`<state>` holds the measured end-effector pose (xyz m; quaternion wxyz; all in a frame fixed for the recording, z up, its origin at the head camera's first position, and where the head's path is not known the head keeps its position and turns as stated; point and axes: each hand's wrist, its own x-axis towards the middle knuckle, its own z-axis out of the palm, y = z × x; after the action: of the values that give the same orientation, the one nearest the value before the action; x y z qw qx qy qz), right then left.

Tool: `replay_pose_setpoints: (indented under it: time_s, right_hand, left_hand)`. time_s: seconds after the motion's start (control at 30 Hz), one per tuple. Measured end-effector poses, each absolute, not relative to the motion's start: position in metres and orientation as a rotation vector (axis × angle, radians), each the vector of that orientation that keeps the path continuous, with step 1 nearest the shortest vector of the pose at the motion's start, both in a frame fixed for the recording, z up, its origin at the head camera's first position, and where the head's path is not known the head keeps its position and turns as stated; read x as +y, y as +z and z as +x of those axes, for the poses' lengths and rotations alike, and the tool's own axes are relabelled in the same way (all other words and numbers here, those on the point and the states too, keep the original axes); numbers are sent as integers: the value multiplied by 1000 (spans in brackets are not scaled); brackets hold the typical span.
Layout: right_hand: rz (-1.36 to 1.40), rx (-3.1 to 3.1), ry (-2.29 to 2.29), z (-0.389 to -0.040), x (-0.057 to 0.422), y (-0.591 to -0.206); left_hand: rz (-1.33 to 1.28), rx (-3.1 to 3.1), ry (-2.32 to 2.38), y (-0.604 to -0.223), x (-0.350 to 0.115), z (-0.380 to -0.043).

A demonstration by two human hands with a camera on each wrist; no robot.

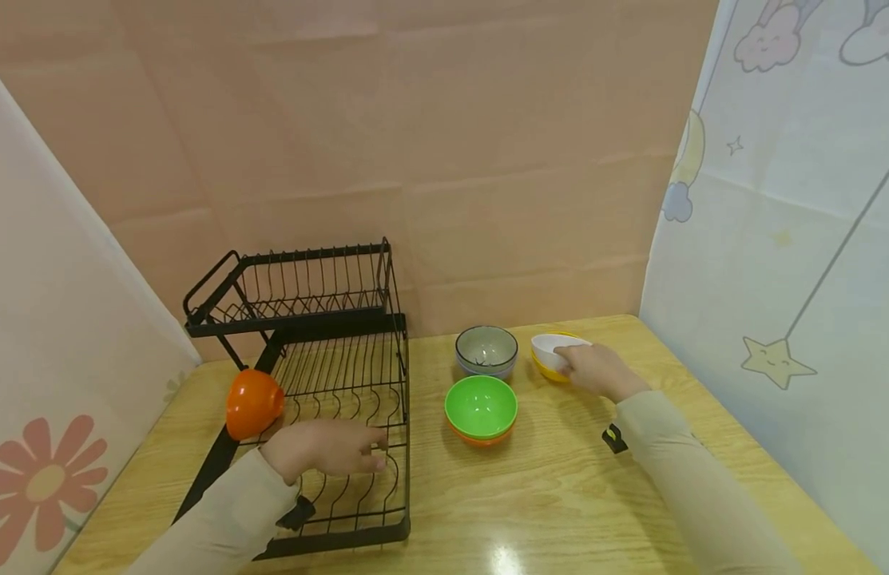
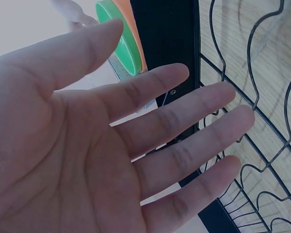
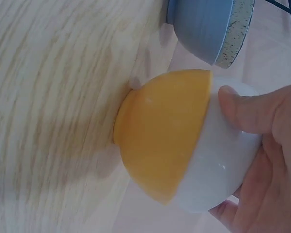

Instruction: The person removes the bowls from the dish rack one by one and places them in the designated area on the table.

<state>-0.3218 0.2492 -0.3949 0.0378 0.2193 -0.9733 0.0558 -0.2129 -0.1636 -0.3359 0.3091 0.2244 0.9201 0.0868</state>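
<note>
My right hand (image 1: 595, 370) grips a white bowl (image 3: 218, 160), thumb on its outer side and fingers round the far side. The white bowl sits tilted within the rim of a yellow bowl (image 3: 162, 128), which stands on the table at the back right. Palm showing and fingers spread in the left wrist view, my left hand (image 1: 329, 447) is held over the lower tier of a black dish rack (image 1: 406, 529) and holds nothing. An orange bowl (image 1: 252, 406) leans on its side at the rack's left edge.
Mid-table, a green bowl (image 1: 481, 406) is nested in another orange bowl (image 1: 485, 442). Behind them a grey bowl (image 1: 487, 346) rests in a bluish one (image 1: 487, 373). The rack's raised upper tier (image 1: 307, 299) stands at the back left. Cloth walls enclose the table.
</note>
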Motion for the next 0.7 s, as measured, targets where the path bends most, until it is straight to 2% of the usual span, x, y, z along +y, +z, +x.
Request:
replay_pose_setpoints:
  time_s: [0.37,0.7]
  right_hand:
    - [706,-2956,239,-329,253,-402]
    - [553,-2762,424,-318,241,-398]
  left_hand:
    - [588,2447,203,-340,-163,-215]
    - [583,2440,218,-342,-162,-216]
